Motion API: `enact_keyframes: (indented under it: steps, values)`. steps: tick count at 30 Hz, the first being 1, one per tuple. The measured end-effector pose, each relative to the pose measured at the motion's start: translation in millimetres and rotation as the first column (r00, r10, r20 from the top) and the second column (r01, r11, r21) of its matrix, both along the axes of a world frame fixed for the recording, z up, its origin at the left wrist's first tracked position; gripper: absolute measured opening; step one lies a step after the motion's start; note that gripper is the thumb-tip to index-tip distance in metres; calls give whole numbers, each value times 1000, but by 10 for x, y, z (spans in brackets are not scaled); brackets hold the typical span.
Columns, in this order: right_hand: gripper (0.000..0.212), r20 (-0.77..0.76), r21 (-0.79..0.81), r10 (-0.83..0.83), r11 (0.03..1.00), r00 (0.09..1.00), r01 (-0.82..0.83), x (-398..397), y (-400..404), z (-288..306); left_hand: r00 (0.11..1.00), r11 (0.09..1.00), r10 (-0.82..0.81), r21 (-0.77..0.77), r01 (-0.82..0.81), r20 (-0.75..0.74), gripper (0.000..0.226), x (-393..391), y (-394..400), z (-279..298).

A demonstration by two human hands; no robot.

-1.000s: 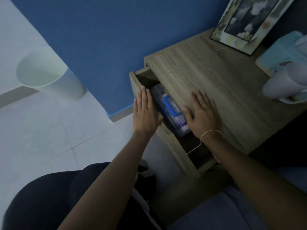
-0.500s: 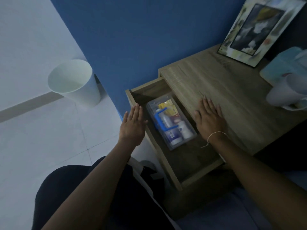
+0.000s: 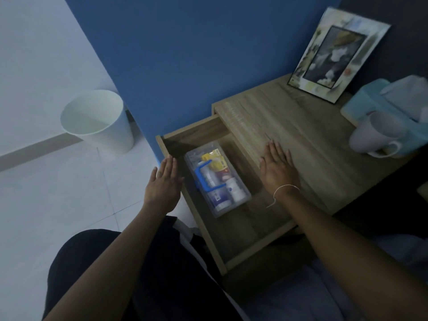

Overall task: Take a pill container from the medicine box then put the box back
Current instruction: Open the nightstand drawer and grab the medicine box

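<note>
A clear plastic medicine box (image 3: 217, 179) with a blue handle lies in the open wooden drawer (image 3: 208, 230). Through its lid I see several pill containers and packets, white, yellow and blue. My left hand (image 3: 163, 184) hovers flat at the drawer's front panel, left of the box, holding nothing. My right hand (image 3: 279, 169) rests flat, palm down, on the nightstand top (image 3: 301, 135) at its front edge, right of the box.
A white waste bin (image 3: 97, 120) stands on the tiled floor at the left by the blue wall. On the nightstand stand a picture frame (image 3: 335, 54), a white mug (image 3: 379, 133) and a teal tissue box (image 3: 379, 98). My lap is below.
The drawer slid out from nearly closed to wide open, uncovering the whole medicine box. My left hand moved back with the drawer front. My right hand stayed on the top.
</note>
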State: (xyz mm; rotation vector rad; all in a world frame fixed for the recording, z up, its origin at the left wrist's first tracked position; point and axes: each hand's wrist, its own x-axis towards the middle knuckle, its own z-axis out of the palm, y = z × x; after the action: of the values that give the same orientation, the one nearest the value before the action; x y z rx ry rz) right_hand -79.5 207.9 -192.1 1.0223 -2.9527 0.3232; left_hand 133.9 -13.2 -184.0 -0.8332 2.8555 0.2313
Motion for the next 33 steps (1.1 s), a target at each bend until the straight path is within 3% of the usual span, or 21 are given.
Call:
enact_keyframes:
  steps: [5,9,12,16,22,27,33]
  values:
    - [46,4,-101,-2,995,1000,2,20,27,73,999,999,46,24,-46,2,66,-20,30,9]
    - [30,57,-333,-14,942,998,32,235,47,155,993,997,79,11,-78,-92,63,-165,50,61]
    - [32,143,-433,75,901,987,-6,604,-68,103,988,999,31,-11,-33,-152,57,-392,40,92]
    - [48,255,-348,140,936,957,-44,956,-269,-94,980,992,-37,109,59,-196,54,-770,33,27]
    - [90,265,-73,-41,995,963,63,1169,-420,-425,992,973,19,232,10,-125,65,-1197,-90,-271]
    - [112,283,-140,-77,983,956,120,1253,-381,-531,981,888,186,436,-148,-46,82,-1259,-279,-437]
    - [113,418,-205,-77,963,905,176,1257,-395,-420,966,840,228,527,-134,-119,62,-1255,-267,-294]
